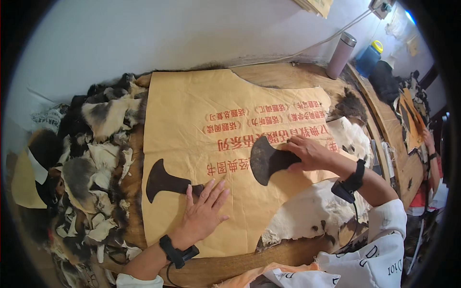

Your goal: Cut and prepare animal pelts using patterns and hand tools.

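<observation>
A large brown paper pattern (182, 105) with red printing lies on the wooden table (278, 74). A pale fur-edged hide (302, 211) shows beneath its right side. Two dark flared tools, seemingly metal, rest on the paper. My left hand (201, 209) lies spread on the paper, its fingertips touching the narrow end of the left tool (163, 180). My right hand (307, 153) is closed on the narrow part of the larger right tool (264, 163), just right of centre.
Fur scraps (98, 177) pile along the left. A pink flask (341, 55) and blue bottle (369, 60) stand at the back right, near a cable along the white wall (144, 33). Another person's hand (427, 137) touches orange-brown material (410, 120) at far right.
</observation>
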{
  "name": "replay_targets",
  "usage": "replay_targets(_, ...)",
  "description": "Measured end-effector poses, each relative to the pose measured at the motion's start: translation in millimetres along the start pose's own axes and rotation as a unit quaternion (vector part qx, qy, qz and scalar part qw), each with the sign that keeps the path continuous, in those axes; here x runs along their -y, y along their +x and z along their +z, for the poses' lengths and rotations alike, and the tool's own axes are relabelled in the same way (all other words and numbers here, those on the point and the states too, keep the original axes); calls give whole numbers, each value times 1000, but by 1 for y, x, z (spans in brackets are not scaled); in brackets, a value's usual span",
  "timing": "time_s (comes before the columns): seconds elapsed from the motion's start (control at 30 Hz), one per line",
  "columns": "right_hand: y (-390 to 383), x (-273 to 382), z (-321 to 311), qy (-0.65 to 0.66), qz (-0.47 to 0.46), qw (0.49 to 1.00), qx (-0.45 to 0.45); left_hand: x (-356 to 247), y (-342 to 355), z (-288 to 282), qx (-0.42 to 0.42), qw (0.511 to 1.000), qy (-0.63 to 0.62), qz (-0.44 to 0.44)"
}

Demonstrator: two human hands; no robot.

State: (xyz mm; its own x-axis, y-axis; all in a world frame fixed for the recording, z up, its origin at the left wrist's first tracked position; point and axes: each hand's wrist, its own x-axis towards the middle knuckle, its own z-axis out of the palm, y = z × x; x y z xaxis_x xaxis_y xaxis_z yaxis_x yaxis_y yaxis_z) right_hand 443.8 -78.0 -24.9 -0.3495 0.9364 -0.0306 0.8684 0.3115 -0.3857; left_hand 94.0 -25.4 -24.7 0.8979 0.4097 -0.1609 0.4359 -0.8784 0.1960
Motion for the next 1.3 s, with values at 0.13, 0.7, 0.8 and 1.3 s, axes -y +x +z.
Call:
replay_targets(0.13, 42, -28, -5, -65, 24, 997, -25, -4, -2, 1, -8, 1000, -13, -17)
replay_targets(0.7, 148, 156, 79, 72, -85, 993, -49, -14, -106, 27, -118, 945, -56, -299)
replay_targets(0.8, 150, 151, 75, 14, -92, 995, -48, -14, -117, 32, -120, 946, -50, -298)
replay_targets(1.3, 195, 49, 89, 3, 108, 978, -178, -10, -108, 19, -121, 967, -43, -220)
